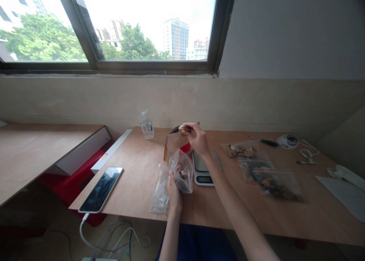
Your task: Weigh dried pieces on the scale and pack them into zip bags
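Note:
My left hand (174,189) is closed around a clear plastic bag (184,163), held upright with its mouth spread; something dark shows low inside. Farther up, my right hand (197,138) pinches a pale and brown dried piece (185,128), perhaps dried mushroom. It is over the opening of a brown cardboard box (172,142), whose inside is mostly hidden. Beneath my right forearm is a digital scale (203,179), partly covered from view. More clear plastic bags (159,195) lie flat beside my left hand.
Filled zip bags (282,183) lie to the right. Behind them are a green-handled screwdriver (269,143), a white dome camera (287,141) and its cable (309,154). A water bottle (147,128) stands at the back; a charging phone (101,189) lies near the left edge.

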A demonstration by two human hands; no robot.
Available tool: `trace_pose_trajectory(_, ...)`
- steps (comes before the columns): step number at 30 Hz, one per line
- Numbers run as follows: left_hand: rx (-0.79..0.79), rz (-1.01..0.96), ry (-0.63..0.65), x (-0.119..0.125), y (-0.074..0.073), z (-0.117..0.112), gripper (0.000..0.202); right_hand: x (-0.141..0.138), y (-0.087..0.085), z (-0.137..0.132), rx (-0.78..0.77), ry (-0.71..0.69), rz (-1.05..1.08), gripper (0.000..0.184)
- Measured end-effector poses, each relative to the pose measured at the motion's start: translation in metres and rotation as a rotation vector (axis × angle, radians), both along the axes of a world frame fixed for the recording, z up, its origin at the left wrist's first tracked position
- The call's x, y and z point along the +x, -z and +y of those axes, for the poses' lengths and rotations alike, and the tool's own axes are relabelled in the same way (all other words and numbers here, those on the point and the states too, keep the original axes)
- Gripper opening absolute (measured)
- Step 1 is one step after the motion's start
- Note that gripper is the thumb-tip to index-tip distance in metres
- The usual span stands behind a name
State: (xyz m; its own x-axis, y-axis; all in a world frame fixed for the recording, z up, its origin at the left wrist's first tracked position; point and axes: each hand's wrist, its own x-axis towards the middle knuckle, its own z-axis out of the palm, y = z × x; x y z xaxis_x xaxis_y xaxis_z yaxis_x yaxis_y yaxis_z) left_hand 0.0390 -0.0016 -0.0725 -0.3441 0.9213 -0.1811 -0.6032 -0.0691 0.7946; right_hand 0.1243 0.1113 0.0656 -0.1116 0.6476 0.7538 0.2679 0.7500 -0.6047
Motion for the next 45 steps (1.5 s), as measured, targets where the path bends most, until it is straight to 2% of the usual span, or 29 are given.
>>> trace_pose_trajectory(7, 0.006, -0.004, 0.004, 0.0, 0.002, 0.0, 0.054, 0.008, -0.008, 0.01, -0.021, -0.039, -0.157, 0.024)
trace_pose_trajectory(13, -0.003, -0.009, 0.001, 0.001, -0.001, 0.0, 0.058, 0.008, -0.022, 0.014, -0.105, -0.088, -0.349, 0.026)
trace_pose_trajectory(19, -0.011, 0.012, 0.003, 0.0, -0.003, 0.0, 0.058, 0.007, -0.032, 0.012, -0.191, -0.17, -0.362, 0.025)
trace_pose_trajectory(23, -0.014, 0.007, 0.004, 0.0, -0.005, -0.002, 0.056, 0.008, -0.034, 0.012, -0.207, -0.151, -0.373, 0.025)
trace_pose_trajectory(27, -0.023, 0.019, -0.005, 0.0, -0.005, -0.002, 0.055, 0.006, -0.033, 0.014, -0.178, -0.104, -0.335, 0.022)
trace_pose_trajectory(32, -0.005, 0.01, 0.01, -0.001, -0.002, -0.001, 0.053, -0.001, -0.03, 0.024, -0.124, 0.029, -0.231, 0.018)
trace_pose_trajectory(36, -0.005, 0.01, 0.006, -0.001, -0.001, -0.001, 0.054, -0.005, -0.029, 0.028, -0.062, -0.014, -0.194, 0.015)
trace_pose_trajectory(42, -0.008, -0.018, -0.007, 0.0, -0.001, 0.0, 0.053, -0.002, -0.025, 0.024, -0.005, -0.081, -0.335, 0.018)
trace_pose_trajectory(45, -0.005, -0.035, 0.006, 0.0, -0.002, 0.0, 0.054, 0.003, -0.024, 0.017, 0.026, -0.018, -0.401, 0.02)
